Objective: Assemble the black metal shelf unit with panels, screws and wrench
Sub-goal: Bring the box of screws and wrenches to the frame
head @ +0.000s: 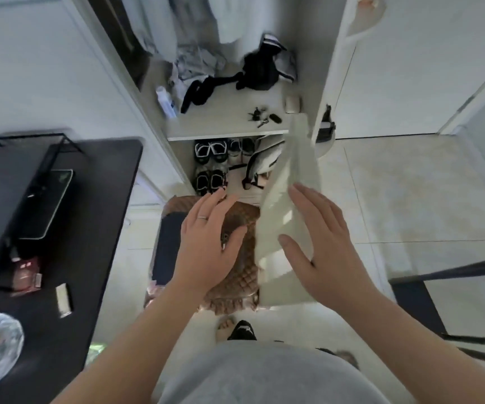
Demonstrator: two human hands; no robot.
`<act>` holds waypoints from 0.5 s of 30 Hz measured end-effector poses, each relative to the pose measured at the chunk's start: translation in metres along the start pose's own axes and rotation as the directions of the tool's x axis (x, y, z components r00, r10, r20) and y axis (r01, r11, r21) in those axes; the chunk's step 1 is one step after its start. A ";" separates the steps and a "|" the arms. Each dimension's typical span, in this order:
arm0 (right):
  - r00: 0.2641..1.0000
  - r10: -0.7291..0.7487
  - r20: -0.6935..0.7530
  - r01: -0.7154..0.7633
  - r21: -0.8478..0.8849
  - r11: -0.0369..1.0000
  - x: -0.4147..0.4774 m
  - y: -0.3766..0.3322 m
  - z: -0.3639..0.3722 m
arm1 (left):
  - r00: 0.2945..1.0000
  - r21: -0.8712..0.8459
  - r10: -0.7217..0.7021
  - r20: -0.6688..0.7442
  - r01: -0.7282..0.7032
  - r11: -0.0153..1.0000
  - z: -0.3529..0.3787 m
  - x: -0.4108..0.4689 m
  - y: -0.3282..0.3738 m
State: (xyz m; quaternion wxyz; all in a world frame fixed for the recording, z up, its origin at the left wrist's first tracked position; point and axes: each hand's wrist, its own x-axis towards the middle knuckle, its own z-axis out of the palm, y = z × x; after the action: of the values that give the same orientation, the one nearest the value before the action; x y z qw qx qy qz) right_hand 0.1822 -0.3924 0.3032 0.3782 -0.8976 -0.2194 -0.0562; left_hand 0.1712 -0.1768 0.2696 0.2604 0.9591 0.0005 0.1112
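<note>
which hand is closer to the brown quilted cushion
Left. The left hand is spread right over the cushion; the right hand is off to its right, against the pale panel.

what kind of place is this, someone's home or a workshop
Probably a home entryway or hallway closet, not a workshop. Pairs of shoes sit in the bottom of an open white cabinet, a bunch of keys lies on its shelf, and clothes are piled behind them. The tile floor fits too.
</note>
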 end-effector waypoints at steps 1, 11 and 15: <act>1.000 0.017 0.007 -0.017 0.014 1.000 0.005 -0.011 0.018 | 0.999 -0.009 -0.022 0.026 0.022 1.000 -0.004 -0.002 -0.022; 0.818 0.470 0.333 -0.500 0.007 0.866 0.027 -0.034 0.173 | 0.808 -0.045 -0.337 0.483 0.407 0.912 0.019 -0.024 -0.177; 0.648 0.646 0.403 -0.684 -0.067 0.727 0.033 -0.003 0.229 | 0.652 -0.046 -0.481 0.586 0.619 0.784 0.054 -0.028 -0.213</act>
State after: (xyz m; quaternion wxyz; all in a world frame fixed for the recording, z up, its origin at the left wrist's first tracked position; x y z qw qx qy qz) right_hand 0.1958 -0.2173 0.1520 0.3597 -0.8883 0.0507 0.2810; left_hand 0.1677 -0.0210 0.1123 0.3854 0.8636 0.2056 -0.2520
